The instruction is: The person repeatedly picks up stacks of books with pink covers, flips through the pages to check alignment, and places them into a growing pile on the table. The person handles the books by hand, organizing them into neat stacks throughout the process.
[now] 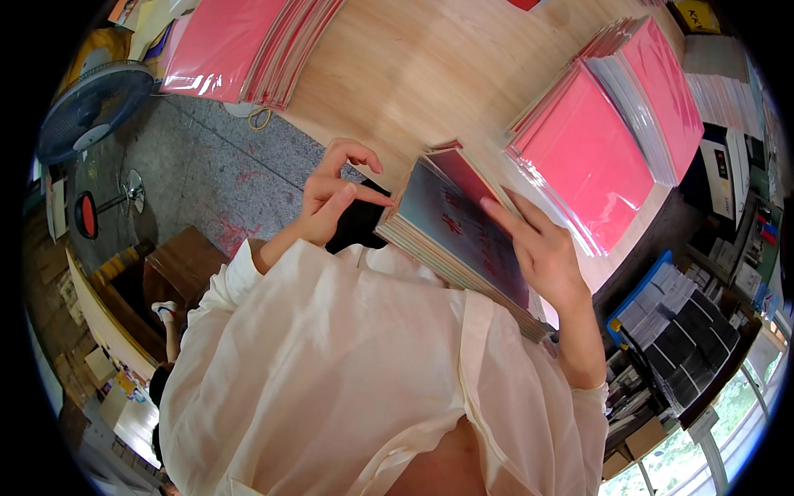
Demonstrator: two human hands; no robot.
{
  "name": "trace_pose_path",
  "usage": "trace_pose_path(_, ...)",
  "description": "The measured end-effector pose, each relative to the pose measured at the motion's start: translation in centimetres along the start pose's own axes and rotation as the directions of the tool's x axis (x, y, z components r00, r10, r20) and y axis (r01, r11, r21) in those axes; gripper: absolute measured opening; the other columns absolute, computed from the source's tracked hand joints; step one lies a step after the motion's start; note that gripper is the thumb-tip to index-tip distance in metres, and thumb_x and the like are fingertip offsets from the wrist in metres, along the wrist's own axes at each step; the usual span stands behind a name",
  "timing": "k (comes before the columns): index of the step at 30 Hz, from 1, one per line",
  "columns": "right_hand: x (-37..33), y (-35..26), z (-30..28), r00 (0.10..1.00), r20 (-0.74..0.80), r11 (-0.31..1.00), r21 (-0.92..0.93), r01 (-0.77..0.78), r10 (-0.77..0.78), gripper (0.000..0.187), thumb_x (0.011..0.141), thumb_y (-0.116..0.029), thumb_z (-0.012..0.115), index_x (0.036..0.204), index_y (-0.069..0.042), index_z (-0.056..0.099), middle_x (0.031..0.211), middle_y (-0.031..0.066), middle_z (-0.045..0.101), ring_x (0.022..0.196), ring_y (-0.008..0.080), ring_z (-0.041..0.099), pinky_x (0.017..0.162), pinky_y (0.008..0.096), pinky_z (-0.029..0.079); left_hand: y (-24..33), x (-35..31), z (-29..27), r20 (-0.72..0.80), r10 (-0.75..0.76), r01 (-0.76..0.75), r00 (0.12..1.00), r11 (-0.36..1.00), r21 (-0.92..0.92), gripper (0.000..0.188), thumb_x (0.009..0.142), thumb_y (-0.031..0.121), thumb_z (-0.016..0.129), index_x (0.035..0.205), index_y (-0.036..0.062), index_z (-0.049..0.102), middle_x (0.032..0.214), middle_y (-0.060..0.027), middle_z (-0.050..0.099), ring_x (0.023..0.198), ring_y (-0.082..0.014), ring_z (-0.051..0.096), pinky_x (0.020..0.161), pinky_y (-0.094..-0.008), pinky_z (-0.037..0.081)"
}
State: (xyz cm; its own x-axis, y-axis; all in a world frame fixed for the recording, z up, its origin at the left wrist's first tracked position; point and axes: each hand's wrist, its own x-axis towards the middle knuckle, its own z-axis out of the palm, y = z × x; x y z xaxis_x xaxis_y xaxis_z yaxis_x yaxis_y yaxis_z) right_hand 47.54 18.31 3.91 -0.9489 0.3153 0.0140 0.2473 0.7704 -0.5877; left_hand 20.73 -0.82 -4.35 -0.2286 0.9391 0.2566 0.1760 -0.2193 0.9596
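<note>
A stack of thin hardcover books stands tilted at the table's near edge, close against my body. Its top cover is dark blue-grey shading to purple, with red writing, and the pale page edges face me. My left hand is at the left end of the stack. Its fingers are apart, and the index fingertip touches the corner of the stack. My right hand holds the stack by its far right side, one digit lying over the top cover. Part of its grip is hidden. A reddish cover strip shows along the far edge.
Pink plastic-wrapped stacks stand on the wooden table at the right. Another pink stack is at the far left. On the left are a fan and a stool. A blue crate of papers stands at right.
</note>
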Motion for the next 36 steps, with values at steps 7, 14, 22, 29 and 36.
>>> trace_pose_path(7, 0.4, -1.0, -0.6, 1.000, 0.012, 0.992, 0.121, -0.014, 0.013, 0.052, 0.082, -0.008, 0.068, 0.133, -0.014, 0.060, 0.128, 0.0156, 0.061, 0.089, 0.0291, 0.068, 0.066, 0.0337, 0.055, 1.4, 0.8, 1.1, 0.052, -0.050, 0.049, 0.997, 0.998, 0.033, 0.044, 0.098, 0.029, 0.040, 0.106, 0.0055, 0.077, 0.115, -0.0106, 0.057, 0.109, -0.0253, 0.043, 0.096, -0.0380, 0.035)
trace_pose_path(14, -0.4, -0.2, 0.5, 0.999, -0.037, 0.995, 0.092, -0.034, 0.037, 0.057, 0.078, 0.004, 0.063, 0.131, -0.019, 0.062, 0.127, 0.0126, 0.062, 0.083, 0.0265, 0.068, 0.061, 0.0338, 0.055, 0.8, 0.7, 2.4, -0.061, -0.127, 0.123, 0.990, 0.991, -0.055, 0.054, 0.098, 0.039, 0.038, 0.098, 0.0030, 0.077, 0.116, -0.0125, 0.054, 0.106, -0.0248, 0.044, 0.096, -0.0383, 0.032)
trace_pose_path(22, 0.1, -0.7, -0.1, 1.000, -0.007, 0.997, 0.076, -0.023, 0.023, 0.053, 0.080, -0.004, 0.067, 0.130, -0.019, 0.063, 0.127, 0.0126, 0.061, 0.084, 0.0266, 0.069, 0.062, 0.0331, 0.055, 0.7, -0.4, 0.4, 0.065, -0.038, 0.036, 0.997, 0.999, 0.030, 0.041, 0.096, 0.026, 0.043, 0.103, 0.0040, 0.077, 0.116, -0.0104, 0.056, 0.107, -0.0243, 0.044, 0.096, -0.0375, 0.034)
trace_pose_path(29, 0.3, -1.4, -0.1, 0.999, -0.008, 0.997, 0.072, -0.038, 0.039, 0.051, 0.080, -0.006, 0.068, 0.129, -0.020, 0.064, 0.127, 0.0142, 0.062, 0.083, 0.0278, 0.068, 0.062, 0.0334, 0.055, 1.7, 0.8, 3.0, -0.036, -0.171, 0.170, 0.985, 0.985, -0.034, 0.057, 0.099, 0.044, 0.037, 0.109, 0.0021, 0.074, 0.114, -0.0136, 0.053, 0.107, -0.0258, 0.043, 0.097, -0.0388, 0.031)
trace_pose_path(36, 0.2, -0.7, -0.1, 1.000, 0.001, 1.000, -0.002, -0.012, 0.012, 0.055, 0.078, 0.003, 0.062, 0.126, -0.022, 0.066, 0.126, 0.0142, 0.062, 0.077, 0.0271, 0.068, 0.059, 0.0329, 0.055, 0.8, -0.5, 0.3, 0.016, -0.075, 0.074, 0.997, 0.996, 0.051, 0.057, 0.099, 0.040, 0.036, 0.092, 0.0023, 0.078, 0.111, -0.0128, 0.052, 0.105, -0.0247, 0.044, 0.095, -0.0372, 0.031)
